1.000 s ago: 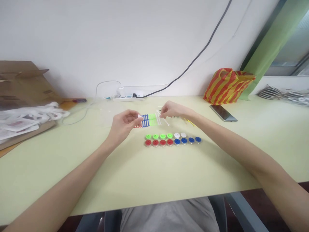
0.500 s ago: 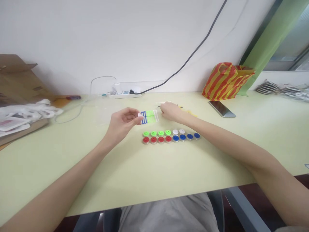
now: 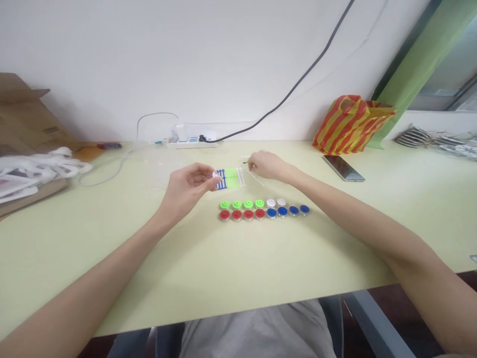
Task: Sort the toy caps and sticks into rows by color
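Note:
My left hand (image 3: 193, 186) pinches a small white round piece (image 3: 215, 175) between thumb and fingers. Just right of those fingertips lie blue sticks (image 3: 222, 179), bright green sticks (image 3: 232, 178) and white sticks (image 3: 241, 176) side by side on the table. My right hand (image 3: 264, 165) is closed, fingertips down near a thin white stick (image 3: 257, 179) and a small dark pointed piece (image 3: 245, 162); what it grips is too small to make out. Nearer me are two rows of round discs: green (image 3: 248, 204) and white (image 3: 271, 203) behind, red (image 3: 248, 215) and blue (image 3: 282, 212) in front.
A phone (image 3: 343, 168) and a red-yellow striped bag (image 3: 352, 124) are at the right. A power strip (image 3: 192, 144) with a black cable (image 3: 283, 98) sits by the wall. Cardboard (image 3: 30, 112) and white straps (image 3: 48, 164) are at the left.
My right hand has shifted slightly up and to the right. A thin white stick now shows below it, and the yellow pieces near its wrist are no longer visible. My left hand keeps its pinch.

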`<state>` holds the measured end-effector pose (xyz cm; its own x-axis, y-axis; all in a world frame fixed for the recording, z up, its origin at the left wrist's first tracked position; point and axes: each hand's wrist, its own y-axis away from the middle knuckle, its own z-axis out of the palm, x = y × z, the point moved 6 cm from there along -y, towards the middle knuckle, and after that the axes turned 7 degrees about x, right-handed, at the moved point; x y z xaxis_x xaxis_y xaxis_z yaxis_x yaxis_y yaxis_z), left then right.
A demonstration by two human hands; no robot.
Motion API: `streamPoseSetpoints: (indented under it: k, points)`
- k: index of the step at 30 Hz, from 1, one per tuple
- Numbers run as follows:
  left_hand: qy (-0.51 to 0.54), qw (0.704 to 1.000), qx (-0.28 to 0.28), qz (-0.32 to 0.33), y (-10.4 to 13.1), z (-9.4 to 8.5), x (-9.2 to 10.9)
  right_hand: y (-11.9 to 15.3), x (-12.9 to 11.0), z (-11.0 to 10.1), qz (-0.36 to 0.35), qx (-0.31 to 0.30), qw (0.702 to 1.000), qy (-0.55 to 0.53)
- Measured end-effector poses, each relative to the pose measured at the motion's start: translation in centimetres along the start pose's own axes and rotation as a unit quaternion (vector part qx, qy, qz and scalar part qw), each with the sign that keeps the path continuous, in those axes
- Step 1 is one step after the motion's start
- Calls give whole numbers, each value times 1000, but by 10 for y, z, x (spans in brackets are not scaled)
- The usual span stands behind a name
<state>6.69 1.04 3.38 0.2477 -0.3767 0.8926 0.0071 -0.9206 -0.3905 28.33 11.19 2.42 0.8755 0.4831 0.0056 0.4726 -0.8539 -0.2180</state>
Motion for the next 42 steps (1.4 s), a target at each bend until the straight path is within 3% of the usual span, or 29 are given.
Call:
streamPoseSetpoints:
  k: [8,20,31,42]
  points:
    - [-3,1000,-11,-1,2,3,3,0,8,-2,-34,-38,997,-49]
    - [-7,1000,-14,-1,1,4,0,-6,4,17,-7,2,999,-45]
    - [-11,1000,-15,5,1,4,1,-9,7,15,-20,13,992,-121]
    - [-11,1000,-18,6,2,5,2,-9,3,18,-10,19,995,-100]
